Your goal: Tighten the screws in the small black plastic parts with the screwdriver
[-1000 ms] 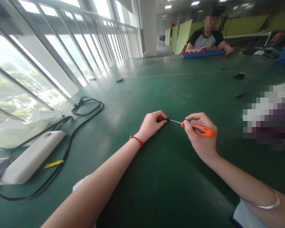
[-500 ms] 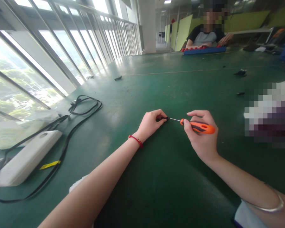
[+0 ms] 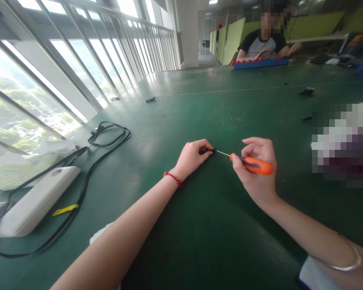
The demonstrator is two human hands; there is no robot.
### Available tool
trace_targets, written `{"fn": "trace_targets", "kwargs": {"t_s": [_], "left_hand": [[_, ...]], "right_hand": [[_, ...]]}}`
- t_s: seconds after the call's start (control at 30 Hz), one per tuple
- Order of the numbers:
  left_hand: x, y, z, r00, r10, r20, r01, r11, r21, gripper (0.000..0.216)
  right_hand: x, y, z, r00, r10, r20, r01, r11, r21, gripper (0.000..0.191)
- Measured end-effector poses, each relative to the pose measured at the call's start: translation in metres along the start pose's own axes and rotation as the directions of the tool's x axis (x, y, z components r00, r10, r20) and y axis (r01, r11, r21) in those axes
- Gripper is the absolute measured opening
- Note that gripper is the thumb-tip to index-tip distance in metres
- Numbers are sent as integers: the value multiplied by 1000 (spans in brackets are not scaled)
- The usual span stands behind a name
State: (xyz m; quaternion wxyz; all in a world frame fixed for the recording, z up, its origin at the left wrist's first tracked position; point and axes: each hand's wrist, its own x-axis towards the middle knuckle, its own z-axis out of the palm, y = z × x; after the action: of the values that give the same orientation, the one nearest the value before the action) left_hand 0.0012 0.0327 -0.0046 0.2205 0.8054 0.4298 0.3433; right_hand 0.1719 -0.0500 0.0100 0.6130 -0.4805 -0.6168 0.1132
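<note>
Pinching a small black part [image 3: 211, 150] between thumb and fingertips, the left hand [image 3: 190, 157] sits low on the green tabletop [image 3: 181, 112], probably because that steadies so slight a thing while leaving its end bare. Opposite, the right hand [image 3: 257, 177] has its thumb and lower fingers closed round an orange-and-black screwdriver [image 3: 257, 165]; the thin shank crosses between both hands' fingers. Its tip seems to meet the part just outside the left fingertips, though I can't tell from here whether it is seated. The right index finger stands off the handle, perhaps for a lighter hold. Well left of the left fingers lies a white case [image 3: 39, 201], likely where it won't crowd them.
</note>
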Motion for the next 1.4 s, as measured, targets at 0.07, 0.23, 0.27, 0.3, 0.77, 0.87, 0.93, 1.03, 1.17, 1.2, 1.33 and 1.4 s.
{"fn": "trace_targets", "kwargs": {"t_s": [0.07, 0.23, 0.27, 0.3, 0.77, 0.87, 0.93, 1.03, 1.17, 1.2, 1.33, 1.4], "left_hand": [[0, 1, 0, 1000, -2, -2, 2, 1000, -1, 10], [1, 1, -1, 1000, -18, -8, 18, 1000, -19, 10], [1, 1, -1, 1000, -21, -9, 20, 1000, -23, 10], [1, 1, -1, 1000, -23, -8, 23, 999, -27, 10], [2, -1, -1, 995, -82, -60, 76, 993, -91, 8], [2, -3, -2, 992, -112, -65, 106, 991, -83, 7], [2, -4, -1, 990, -118, -71, 115, 992, -41, 9], [1, -3, -1, 991, -95, -93, 101, 993, 64, 14], [0, 2, -3, 994, -72, -87, 84, 987, 136, 9], [-1, 3, -3, 994, -70, -84, 82, 987, 140, 8], [-1, 5, -4, 994, -68, -89, 81, 986, 145, 7], [-1, 4, -4, 993, -66, -94, 79, 987, 141, 7]], "right_hand": [[0, 0, 0, 999, 38, 36, -35, 998, -60, 14], [-1, 0, 0, 1000, -16, -6, 16, 1000, -8, 24], [0, 0, 0, 1000, -16, -17, 17, 1000, 16, 29], [0, 0, 0, 1000, -9, -14, 9, 1000, 25, 30], [4, 2, -2, 998, 65, -7, -65, 998, -9, 7], [6, 5, -1, 991, 134, -29, -133, 991, 20, 8], [7, 8, 0, 982, 190, -12, -189, 981, 32, 10], [7, 11, -1, 968, 251, 30, -252, 967, 46, 11], [7, 13, 0, 953, 299, 51, -301, 952, 57, 13], [7, 13, 0, 950, 309, 54, -312, 948, 60, 13], [8, 13, 0, 940, 333, 76, -339, 938, 76, 14], [8, 12, 0, 938, 336, 85, -342, 936, 81, 14]]}}
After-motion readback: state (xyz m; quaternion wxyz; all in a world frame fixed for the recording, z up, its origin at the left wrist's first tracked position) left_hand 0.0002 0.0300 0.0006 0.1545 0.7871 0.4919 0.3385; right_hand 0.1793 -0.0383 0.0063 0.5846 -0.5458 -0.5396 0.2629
